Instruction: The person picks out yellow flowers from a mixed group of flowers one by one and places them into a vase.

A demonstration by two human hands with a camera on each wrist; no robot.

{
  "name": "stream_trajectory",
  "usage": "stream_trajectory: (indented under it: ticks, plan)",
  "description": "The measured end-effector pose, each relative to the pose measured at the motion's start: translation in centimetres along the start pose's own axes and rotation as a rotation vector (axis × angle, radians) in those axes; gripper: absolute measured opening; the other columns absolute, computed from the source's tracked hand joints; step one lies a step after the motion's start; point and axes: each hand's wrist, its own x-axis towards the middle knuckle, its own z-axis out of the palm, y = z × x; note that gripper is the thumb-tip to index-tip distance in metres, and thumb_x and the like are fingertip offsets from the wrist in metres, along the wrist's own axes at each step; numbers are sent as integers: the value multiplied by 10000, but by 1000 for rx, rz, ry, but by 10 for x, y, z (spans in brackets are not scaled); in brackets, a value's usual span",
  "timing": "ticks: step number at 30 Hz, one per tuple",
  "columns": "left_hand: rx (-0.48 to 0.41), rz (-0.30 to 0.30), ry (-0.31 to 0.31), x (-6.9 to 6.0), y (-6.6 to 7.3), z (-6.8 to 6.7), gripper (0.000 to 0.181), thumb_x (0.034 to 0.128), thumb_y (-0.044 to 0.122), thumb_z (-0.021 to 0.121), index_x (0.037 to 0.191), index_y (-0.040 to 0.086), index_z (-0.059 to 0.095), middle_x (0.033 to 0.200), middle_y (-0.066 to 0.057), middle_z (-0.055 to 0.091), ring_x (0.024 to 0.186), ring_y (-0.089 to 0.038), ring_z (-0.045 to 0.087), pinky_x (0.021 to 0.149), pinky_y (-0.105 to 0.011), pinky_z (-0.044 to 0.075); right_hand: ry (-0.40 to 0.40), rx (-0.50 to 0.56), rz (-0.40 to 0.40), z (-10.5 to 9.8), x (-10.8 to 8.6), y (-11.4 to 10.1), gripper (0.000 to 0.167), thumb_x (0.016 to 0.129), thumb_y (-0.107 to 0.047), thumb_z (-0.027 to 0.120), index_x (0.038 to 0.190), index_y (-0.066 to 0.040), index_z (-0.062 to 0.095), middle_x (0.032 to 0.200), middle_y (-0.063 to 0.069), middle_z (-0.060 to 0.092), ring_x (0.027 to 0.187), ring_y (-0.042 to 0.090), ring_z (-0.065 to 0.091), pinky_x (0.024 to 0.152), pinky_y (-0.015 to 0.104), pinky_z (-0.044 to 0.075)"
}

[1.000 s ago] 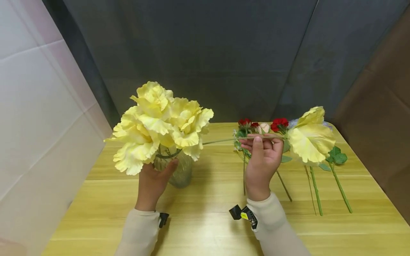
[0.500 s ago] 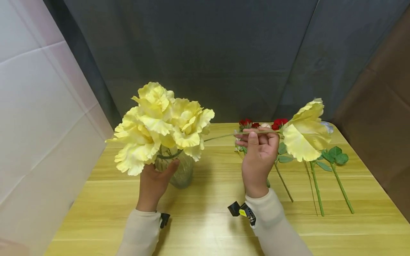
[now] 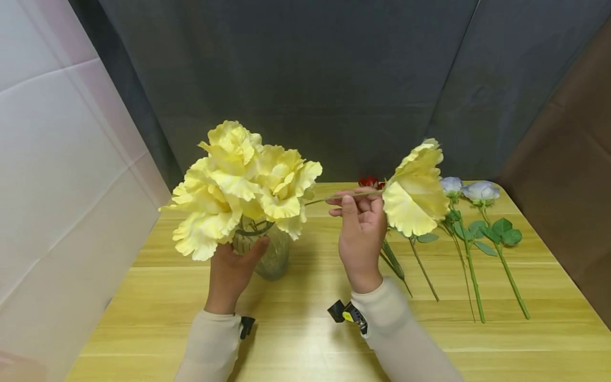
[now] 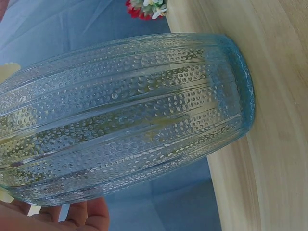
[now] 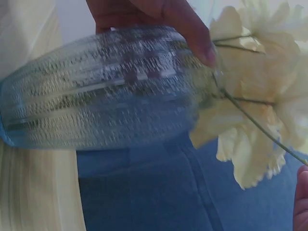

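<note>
My left hand (image 3: 234,273) grips a clear textured glass vase (image 3: 272,254) just below its rim, thumb on the near side. Several ruffled yellow flowers (image 3: 238,185) fill the vase's mouth. In the left wrist view, the dimpled vase (image 4: 125,115) stands on the table, with fingers curled at its side. My right hand (image 3: 363,228) pinches the stem of another yellow flower (image 3: 415,196), held almost level with the bloom to the right. In the right wrist view that stem (image 5: 260,125) runs to the vase mouth; whether its tip is inside I cannot tell.
On the wooden table (image 3: 305,329) to the right lie pale blue roses (image 3: 481,191) with long green stems. Red flowers (image 3: 368,182) lie at the back, partly behind my right hand. A dark curtain (image 3: 305,79) hangs behind the table.
My right hand has moved left with the yellow flower, carrying its stem further toward the vase and uncovering the pale blue roses. My left hand has kept its hold on the vase.
</note>
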Motion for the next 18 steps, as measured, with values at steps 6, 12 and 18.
stream_trajectory:
  ticks: [6,12,18]
  plan:
    - [38,-99,-22,-1,3,-2,1059,843,550,735,1528,-61,207,1533,-322,264,1413,-436,278,1094,-590,310,-108,-175,170,13,-8,5,248,1037,-294,543,1113,-57,539,1056,83,669,943,257,644,803,408,538]
    - [30,-83,-11,-1,1,-2,1062,843,532,745,1540,-45,189,1536,-312,266,1415,-416,284,1101,-570,311,-194,-316,336,26,-17,8,176,1049,-297,511,1163,-163,522,1130,-35,659,843,164,604,717,378,528]
    - [32,-60,3,-1,2,0,1058,840,527,751,1557,-5,182,1536,-302,281,1418,-406,287,1110,-567,299,-229,-385,283,36,-28,15,359,960,81,429,1274,-55,535,1313,153,587,800,224,590,628,284,483]
